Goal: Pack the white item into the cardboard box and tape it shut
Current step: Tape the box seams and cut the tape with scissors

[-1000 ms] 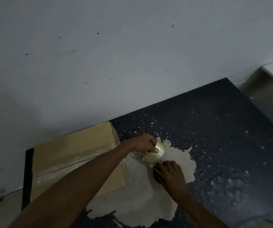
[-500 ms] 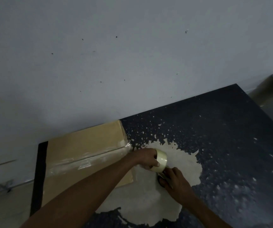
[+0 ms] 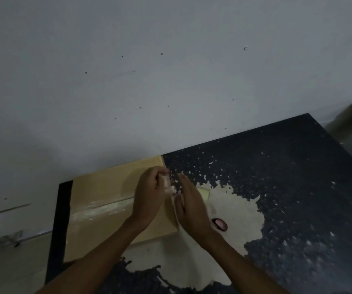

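Observation:
The closed cardboard box (image 3: 107, 187) lies flat at the left of the table against the wall, with a clear tape strip (image 3: 103, 209) running along its top. My left hand (image 3: 149, 198) is over the box's right end, its fingers curled around a pale crumpled bit of tape (image 3: 167, 184). My right hand (image 3: 190, 204) is beside it with straight fingers, at the box's right edge. The pale tape roll (image 3: 205, 193) lies on the table just behind my right hand. The white item is not in sight.
The table (image 3: 298, 187) is dark with a large worn pale patch (image 3: 234, 209) in front of me. A small dark object with a pink face (image 3: 220, 224) lies on that patch by my right wrist. A grey wall stands right behind the table.
My left hand has let go of the tape roll, which now lies on the table. The small dark object has left my right hand. Both hands moved to the box's right end.

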{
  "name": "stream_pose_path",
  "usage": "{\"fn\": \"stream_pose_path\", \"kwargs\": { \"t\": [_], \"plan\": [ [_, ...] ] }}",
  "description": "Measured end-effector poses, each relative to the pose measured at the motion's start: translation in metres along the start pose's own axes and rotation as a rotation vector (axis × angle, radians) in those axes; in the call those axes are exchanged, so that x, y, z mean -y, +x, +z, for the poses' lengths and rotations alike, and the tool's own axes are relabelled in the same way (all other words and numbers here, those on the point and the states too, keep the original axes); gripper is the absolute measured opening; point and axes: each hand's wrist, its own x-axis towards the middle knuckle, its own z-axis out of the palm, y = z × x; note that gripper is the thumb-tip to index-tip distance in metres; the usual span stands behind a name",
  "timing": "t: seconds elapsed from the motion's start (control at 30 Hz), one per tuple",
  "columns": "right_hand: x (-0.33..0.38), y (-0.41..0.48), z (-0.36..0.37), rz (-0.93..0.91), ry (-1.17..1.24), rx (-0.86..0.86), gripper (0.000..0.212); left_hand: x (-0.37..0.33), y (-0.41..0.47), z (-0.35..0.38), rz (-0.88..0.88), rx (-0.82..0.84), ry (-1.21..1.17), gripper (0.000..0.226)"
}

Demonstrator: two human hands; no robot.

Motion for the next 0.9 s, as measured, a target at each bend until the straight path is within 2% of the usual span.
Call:
{"fn": "stream_pose_path", "kwargs": {
  "t": [0.07,0.13,0.2,0.27,0.37,0.5,0.57,0.67,0.73,0.8,0.83,0.9],
  "plan": [
    [0.012,0.008,0.016,0.004,0.020,0.113,0.060,0.020,-0.009,-0.006,0.001,0.008,0.110,0.027],
    [0.021,0.010,0.025,0.041,0.081,0.189,0.059,0.038,-0.022,-0.004,-0.034,0.075,0.147,0.031],
    [0.028,0.005,0.025,0.091,0.224,0.213,0.059,0.047,-0.033,0.000,-0.031,0.127,0.146,0.038],
    [0.029,0.002,0.022,0.220,0.320,0.230,0.059,0.057,-0.040,0.005,0.023,0.180,0.188,0.044],
    [0.022,0.000,0.021,0.333,0.381,0.252,0.054,0.069,-0.046,0.013,0.118,0.249,0.361,0.058],
    [0.012,-0.002,0.015,0.409,0.422,0.347,0.054,0.072,-0.045,0.019,0.159,0.285,0.536,0.061],
    [0.001,0.002,0.002,0.374,0.243,0.393,0.060,0.071,-0.045,0.019,0.145,0.277,0.534,0.061],
    [-0.031,0.021,-0.026,0.151,-0.243,0.382,0.052,0.069,-0.044,0.019,0.130,0.263,0.526,0.062],
    [-0.048,0.033,-0.043,0.078,-0.547,0.580,0.073,0.067,-0.043,0.020,0.114,0.261,0.488,0.066],
    [-0.059,0.037,-0.053,0.004,-0.786,0.804,0.083,0.063,-0.044,0.020,0.083,0.253,0.414,0.064],
    [-0.060,0.038,-0.056,-0.066,-0.873,0.847,0.084,0.059,-0.045,0.019,0.082,0.238,0.372,0.061],
    [-0.065,0.038,-0.059,-0.191,-0.951,0.821,0.077,0.043,-0.049,0.016,0.134,0.196,0.297,0.052]
  ]
}}
